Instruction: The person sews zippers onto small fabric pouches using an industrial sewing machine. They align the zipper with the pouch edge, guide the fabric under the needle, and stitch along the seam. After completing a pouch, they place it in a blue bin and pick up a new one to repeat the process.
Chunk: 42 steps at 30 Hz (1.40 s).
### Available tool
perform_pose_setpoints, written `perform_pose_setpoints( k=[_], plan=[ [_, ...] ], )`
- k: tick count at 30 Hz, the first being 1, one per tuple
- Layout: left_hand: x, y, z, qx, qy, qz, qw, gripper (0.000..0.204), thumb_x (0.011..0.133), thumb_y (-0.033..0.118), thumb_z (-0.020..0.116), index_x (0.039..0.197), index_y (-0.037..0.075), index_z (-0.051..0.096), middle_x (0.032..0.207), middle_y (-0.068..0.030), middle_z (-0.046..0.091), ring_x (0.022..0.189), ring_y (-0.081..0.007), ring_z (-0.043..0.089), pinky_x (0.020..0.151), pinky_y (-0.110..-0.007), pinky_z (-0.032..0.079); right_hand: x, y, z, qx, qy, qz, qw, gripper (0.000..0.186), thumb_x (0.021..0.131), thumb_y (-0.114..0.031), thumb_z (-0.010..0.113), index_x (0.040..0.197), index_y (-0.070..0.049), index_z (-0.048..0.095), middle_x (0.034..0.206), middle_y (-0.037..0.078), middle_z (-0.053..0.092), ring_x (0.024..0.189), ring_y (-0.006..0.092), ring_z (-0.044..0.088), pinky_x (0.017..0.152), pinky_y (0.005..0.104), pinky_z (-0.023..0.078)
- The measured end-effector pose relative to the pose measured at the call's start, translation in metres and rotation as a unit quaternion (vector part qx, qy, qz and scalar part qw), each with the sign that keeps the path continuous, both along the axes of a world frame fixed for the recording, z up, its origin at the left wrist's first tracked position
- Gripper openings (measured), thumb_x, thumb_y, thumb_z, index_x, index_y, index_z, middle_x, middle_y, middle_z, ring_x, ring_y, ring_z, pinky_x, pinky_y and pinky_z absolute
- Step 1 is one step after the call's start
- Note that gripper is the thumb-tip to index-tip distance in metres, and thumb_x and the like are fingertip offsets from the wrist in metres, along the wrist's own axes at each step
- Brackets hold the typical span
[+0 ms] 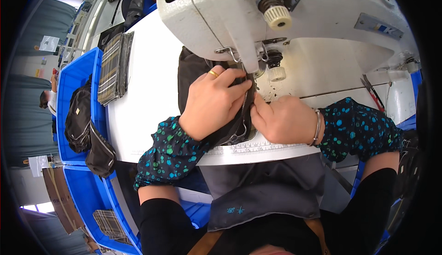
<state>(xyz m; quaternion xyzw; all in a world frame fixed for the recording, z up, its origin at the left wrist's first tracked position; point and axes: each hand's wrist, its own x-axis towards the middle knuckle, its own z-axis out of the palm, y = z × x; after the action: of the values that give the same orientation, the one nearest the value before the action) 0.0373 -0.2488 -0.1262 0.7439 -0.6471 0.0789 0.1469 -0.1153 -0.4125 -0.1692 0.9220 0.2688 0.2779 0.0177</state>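
While blue bins stood along the left side, dark bag pieces (pixel 78 117) filled the upper bin (pixel 76 71) and hung over its rim beside the white table (pixel 147 89), and folded plaid cloth (pixel 108 223) lay in the lower bin (pixel 87 186). A stack of plaid pieces (pixel 113 68) rested at the table's left edge, touching the upper bin. Rightward of it, on the middle of the table between the far and front edges, lay the dark fabric (pixel 189 71), its top running under the sewing machine (pixel 331 15). The left hand (pixel 209 103), with a ring, lay over this fabric, fingers bent and close together, their tips beside the zipper (pixel 243 112); whether they pinched cloth or only pressed it, I could not tell. The zipper ran from under the machine's head toward the front edge, where it curved left, just short of the ruler strip (pixel 258 149) along that edge. Just right of the zipper, the right hand (pixel 283 117), a bracelet at its wrist, touched the fabric's right margin, its fingers curled and its thumb near the forefinger; I could not tell whether cloth was caught between them. Red-handled snips (pixel 375 93) lay well apart, toward the table's right edge.
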Motion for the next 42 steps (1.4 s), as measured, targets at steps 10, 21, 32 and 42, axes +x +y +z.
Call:
perform_pose_setpoints(
  k=[10, 21, 32, 42],
  plan=[
    [-0.008, 0.011, 0.005, 0.018, 0.039, -0.035, 0.998, 0.029, 0.080, 0.015, 0.081, 0.108, 0.013, 0.081, 0.105, -0.0017, 0.070, 0.101, -0.0247, 0.063, 0.090, -0.041, 0.048, -0.009, 0.007, -0.003, -0.010, -0.018, 0.072, 0.997, 0.028, 0.071, -0.015, 0.068, 0.081, 0.011, 0.071, 0.088, 0.036, 0.071, 0.052, 0.0212, 0.065, 0.042, 0.0296, 0.048],
    [0.020, -0.003, -0.007, 0.002, 0.047, -0.027, 0.999, 0.024, 0.085, 0.016, 0.075, 0.108, 0.014, 0.081, 0.104, -0.0016, 0.069, 0.102, -0.0236, 0.062, 0.088, -0.039, 0.046, 0.014, -0.003, -0.009, -0.019, -0.018, 0.019, 0.999, 0.026, 0.078, -0.013, 0.068, 0.089, 0.010, 0.072, 0.089, 0.032, 0.072, 0.047, 0.0188, 0.062, 0.040, 0.0326, 0.047],
    [0.021, -0.002, -0.010, 0.002, 0.049, 0.000, 0.999, 0.027, 0.085, 0.016, 0.077, 0.112, 0.013, 0.077, 0.113, -0.0051, 0.068, 0.106, -0.0279, 0.063, 0.088, -0.041, 0.049, 0.021, -0.014, 0.002, 0.131, 0.050, 0.013, 0.990, 0.026, 0.082, -0.018, 0.069, 0.099, 0.001, 0.072, 0.083, 0.018, 0.072, 0.052, 0.0231, 0.066, 0.048, 0.0373, 0.051],
    [0.049, 0.001, -0.014, -0.025, 0.075, 0.001, 0.997, 0.029, 0.080, 0.026, 0.085, 0.089, 0.007, 0.066, 0.102, -0.0103, 0.064, 0.104, -0.0352, 0.059, 0.086, -0.045, 0.049, 0.032, -0.016, -0.001, 0.222, 0.144, -0.050, 0.963, 0.016, 0.088, -0.020, 0.068, 0.096, -0.009, 0.060, 0.068, 0.005, 0.059, 0.057, 0.0270, 0.064, 0.051, 0.0420, 0.050]
  ],
)
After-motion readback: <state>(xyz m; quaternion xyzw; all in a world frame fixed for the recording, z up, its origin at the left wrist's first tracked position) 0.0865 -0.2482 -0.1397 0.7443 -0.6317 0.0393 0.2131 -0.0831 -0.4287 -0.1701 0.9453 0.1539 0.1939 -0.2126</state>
